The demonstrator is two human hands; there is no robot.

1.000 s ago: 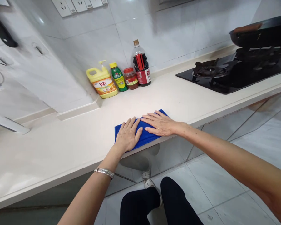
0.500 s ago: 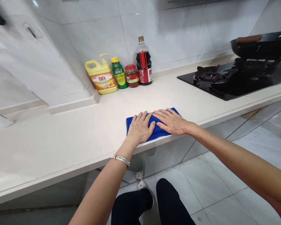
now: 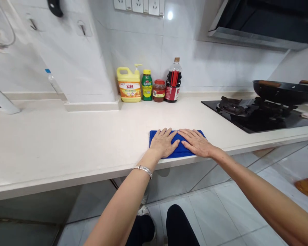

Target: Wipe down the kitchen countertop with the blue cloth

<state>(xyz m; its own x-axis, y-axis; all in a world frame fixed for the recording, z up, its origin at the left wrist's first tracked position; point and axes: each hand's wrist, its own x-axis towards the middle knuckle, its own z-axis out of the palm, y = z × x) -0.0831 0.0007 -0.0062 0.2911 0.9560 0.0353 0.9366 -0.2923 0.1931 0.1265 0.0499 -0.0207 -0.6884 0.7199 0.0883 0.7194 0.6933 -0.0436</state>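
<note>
A folded blue cloth point(image 3: 181, 150) lies flat on the white countertop point(image 3: 92, 143), close to its front edge. My left hand point(image 3: 164, 142) rests palm down on the cloth's left part, fingers spread and a silver bracelet on the wrist. On the right part lies my right hand point(image 3: 195, 141), also flat with its fingers stretched out. The two thumbs point toward each other with a small gap of cloth between them. Neither hand is gripping the cloth. Parts of it are hidden under both palms.
Against the back wall stand a yellow detergent jug point(image 3: 129, 85), a green bottle point(image 3: 147, 85), a red-lidded jar point(image 3: 159, 91) and a dark sauce bottle point(image 3: 173, 82). At right is a black gas stove point(image 3: 246, 118) with a wok point(image 3: 284, 92). A wall pillar point(image 3: 92, 75) juts out at left.
The camera view has tilted up and turned, so more wall and the range hood show. Both hands stay flat on the cloth, which looks about as it did on the counter.
</note>
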